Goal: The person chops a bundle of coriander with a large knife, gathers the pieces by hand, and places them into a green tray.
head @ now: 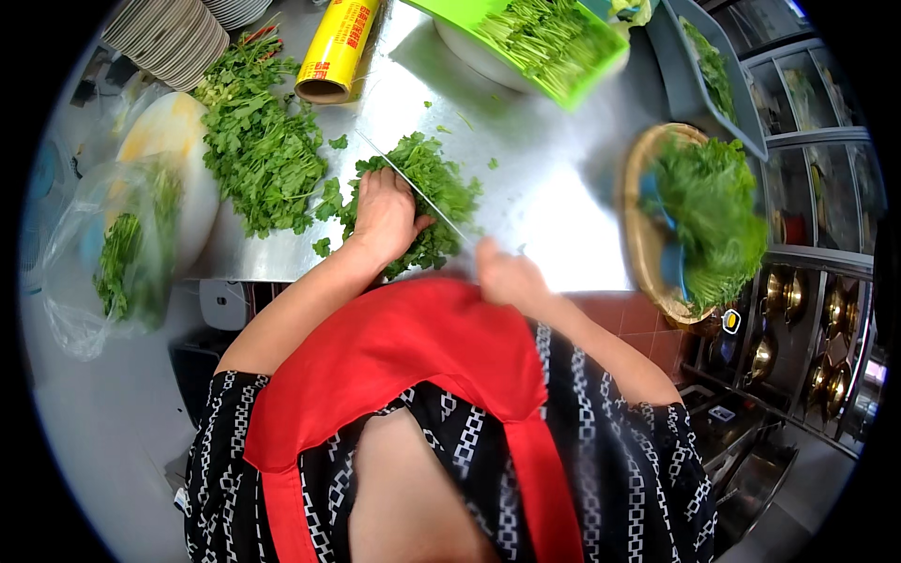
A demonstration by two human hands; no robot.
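Observation:
A bunch of leafy green herbs (pixel 440 183) lies on the metal table near its front edge. My left hand (pixel 387 211) presses down on the bunch with its fingers bent. In my right hand (pixel 510 278), slightly blurred, is a knife (pixel 415 188); its thin blade slants up and left across the herbs, just beside my left fingers. A larger heap of the same kind of herbs (pixel 264 148) lies to the left. Small leaf scraps are scattered about the bunch.
A yellow roll of film (pixel 338 49), stacked plates (pixel 172 42) and a green tray of cut stems (pixel 588 77) stand at the back. Left is a plastic bag with greens (pixel 134 260); right, a wicker basket (pixel 635 232) of greens and a grey bin (pixel 679 84).

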